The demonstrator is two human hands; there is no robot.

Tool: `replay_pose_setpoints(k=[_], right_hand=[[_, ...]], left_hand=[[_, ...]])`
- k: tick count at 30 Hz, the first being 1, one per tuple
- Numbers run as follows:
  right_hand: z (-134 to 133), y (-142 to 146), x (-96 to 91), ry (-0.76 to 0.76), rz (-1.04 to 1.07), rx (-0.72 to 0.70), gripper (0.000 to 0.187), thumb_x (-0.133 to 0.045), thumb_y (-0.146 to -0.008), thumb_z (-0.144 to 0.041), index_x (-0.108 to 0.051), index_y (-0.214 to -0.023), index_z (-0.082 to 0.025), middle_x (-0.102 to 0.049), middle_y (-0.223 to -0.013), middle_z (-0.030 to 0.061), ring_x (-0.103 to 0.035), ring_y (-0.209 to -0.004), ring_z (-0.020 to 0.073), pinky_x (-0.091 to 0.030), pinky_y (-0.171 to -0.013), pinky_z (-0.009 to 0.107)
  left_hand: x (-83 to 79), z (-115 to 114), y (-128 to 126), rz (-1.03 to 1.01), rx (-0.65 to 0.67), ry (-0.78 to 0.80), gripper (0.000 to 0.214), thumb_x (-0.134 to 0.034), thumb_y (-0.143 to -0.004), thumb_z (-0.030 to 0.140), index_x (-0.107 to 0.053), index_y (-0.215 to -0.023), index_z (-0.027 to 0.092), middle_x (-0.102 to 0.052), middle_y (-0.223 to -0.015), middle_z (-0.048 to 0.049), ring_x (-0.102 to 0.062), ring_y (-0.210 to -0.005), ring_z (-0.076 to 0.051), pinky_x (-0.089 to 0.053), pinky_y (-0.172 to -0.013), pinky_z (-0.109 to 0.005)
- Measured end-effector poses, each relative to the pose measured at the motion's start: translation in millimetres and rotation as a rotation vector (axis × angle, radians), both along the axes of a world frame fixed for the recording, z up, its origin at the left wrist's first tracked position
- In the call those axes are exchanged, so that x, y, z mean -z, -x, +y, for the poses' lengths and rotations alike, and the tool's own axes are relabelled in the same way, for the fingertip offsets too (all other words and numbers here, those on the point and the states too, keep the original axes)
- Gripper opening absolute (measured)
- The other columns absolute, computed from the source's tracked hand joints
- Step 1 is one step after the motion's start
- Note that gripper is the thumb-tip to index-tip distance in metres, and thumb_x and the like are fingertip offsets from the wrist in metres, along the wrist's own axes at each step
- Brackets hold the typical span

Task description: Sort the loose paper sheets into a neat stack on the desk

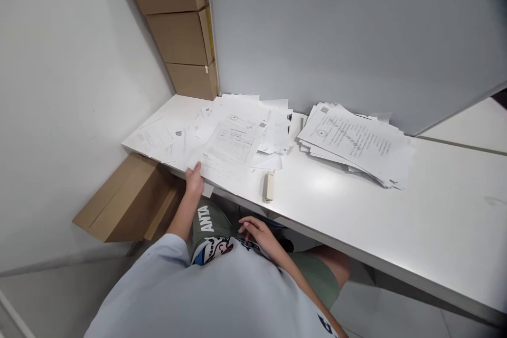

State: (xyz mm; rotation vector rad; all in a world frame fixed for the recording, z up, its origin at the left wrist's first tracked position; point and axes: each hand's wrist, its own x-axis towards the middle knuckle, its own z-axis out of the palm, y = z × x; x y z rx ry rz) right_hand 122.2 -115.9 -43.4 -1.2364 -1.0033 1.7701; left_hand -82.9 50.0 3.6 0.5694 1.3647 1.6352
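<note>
At the table's front edge my left hand (pixel 195 180) pinches the near edge of a printed sheet of paper (pixel 219 168), thumb on top and the other fingers hidden underneath. This sheet lies at the front of a spread of loose papers (pixel 237 140). Over my lap, below the table edge, hovers my right hand (pixel 254 228), its fingers loosely bent, apart and holding nothing. A cream stapler (pixel 270 186) rests on the table between the papers and the front edge, up from my right hand.
A thick, uneven paper stack (pixel 348 140) lies to the right on the white table (pixel 431 211). Cardboard boxes (pixel 180 37) rise in a column at the back left corner. Another cardboard box (pixel 122 198) stands below the left end. A grey partition (pixel 336 31) borders the back.
</note>
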Motion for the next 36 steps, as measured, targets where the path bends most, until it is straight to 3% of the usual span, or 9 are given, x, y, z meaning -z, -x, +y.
replay_pose_setpoints(k=[4, 7, 14, 21, 24, 29, 33, 36], right_hand=[[5, 2, 8.2, 0.029, 0.011, 0.033, 0.045, -0.069, -0.065, -0.061, -0.067, -0.084, -0.02, -0.067, -0.072, 0.0016, -0.055, -0.055, 0.0135, -0.044, -0.06, 0.03], [8, 0, 14.6, 0.057, 0.025, 0.08, 0.047, -0.069, -0.063, -0.062, -0.067, -0.084, -0.019, -0.068, -0.072, 0.0031, -0.056, -0.056, 0.014, -0.044, -0.06, 0.03], [6, -17, 32.7, 0.102, -0.028, 0.241, 0.051, -0.068, -0.058, -0.064, -0.067, -0.082, -0.019, -0.068, -0.073, 0.0045, -0.057, -0.057, 0.0153, -0.042, -0.06, 0.03], [0, -24, 50.9, 0.159, -0.062, 0.269, 0.051, -0.069, -0.053, -0.064, -0.065, -0.078, -0.019, -0.067, -0.069, 0.005, -0.057, -0.058, 0.018, -0.045, -0.063, 0.033], [-1, -23, 55.5, 0.172, -0.065, 0.253, 0.051, -0.069, -0.053, -0.064, -0.065, -0.078, -0.02, -0.067, -0.071, 0.0052, -0.059, -0.061, 0.0198, -0.046, -0.064, 0.035], [1, -21, 57.9, 0.159, -0.068, 0.228, 0.054, -0.068, -0.053, -0.067, -0.066, -0.081, -0.021, -0.067, -0.073, 0.0047, -0.059, -0.064, 0.0205, -0.047, -0.069, 0.037], [4, -15, 52.3, 0.131, -0.056, 0.165, 0.057, -0.07, -0.054, -0.068, -0.068, -0.084, -0.02, -0.068, -0.074, 0.0047, -0.06, -0.066, 0.0198, -0.047, -0.071, 0.037], [7, -8, 39.4, 0.095, 0.001, 0.051, 0.059, -0.07, -0.059, -0.069, -0.069, -0.09, -0.019, -0.069, -0.08, 0.0052, -0.061, -0.068, 0.0184, -0.047, -0.073, 0.036]], left_hand=[[-1.9, 34, 4, 0.299, 0.103, -0.071, 0.038, -0.062, -0.09, 0.023, -0.057, -0.127, 0.014, -0.067, -0.122, -0.0138, -0.062, -0.12, -0.02, -0.047, -0.107, -0.038], [-0.8, 57, 1, 0.532, 0.059, -0.106, 0.043, -0.056, -0.093, 0.029, -0.051, -0.134, 0.017, -0.064, -0.128, -0.0133, -0.056, -0.127, -0.02, -0.044, -0.109, -0.039], [-0.4, 87, -4, 0.827, 0.028, 0.018, 0.052, -0.052, -0.093, 0.036, -0.042, -0.141, 0.02, -0.049, -0.145, -0.0142, -0.036, -0.143, -0.024, -0.03, -0.118, -0.044], [-7.0, 106, 18, 1.344, 0.345, 0.157, 0.071, -0.061, -0.083, 0.042, -0.038, -0.143, 0.013, -0.047, -0.146, -0.0191, -0.03, -0.143, -0.035, -0.027, -0.115, -0.051], [-4.4, 104, 23, 1.478, 0.461, 0.167, 0.067, -0.058, -0.085, 0.044, -0.041, -0.143, 0.015, -0.044, -0.149, -0.0172, -0.027, -0.144, -0.036, -0.024, -0.115, -0.049], [4.1, 86, 28, 1.526, 0.604, 0.14, 0.066, -0.051, -0.088, 0.047, -0.04, -0.145, 0.016, -0.033, -0.157, -0.0147, -0.019, -0.147, -0.037, -0.011, -0.119, -0.053], [11.2, 59, 30, 1.515, 0.71, 0.132, 0.066, -0.043, -0.091, 0.045, -0.034, -0.149, 0.013, -0.026, -0.16, -0.0154, -0.015, -0.15, -0.034, -0.006, -0.121, -0.052], [15.9, 29, 25, 1.5, 0.706, 0.095, 0.064, -0.042, -0.092, 0.043, -0.036, -0.148, 0.012, -0.027, -0.16, -0.0157, -0.018, -0.15, -0.034, -0.007, -0.121, -0.053]])
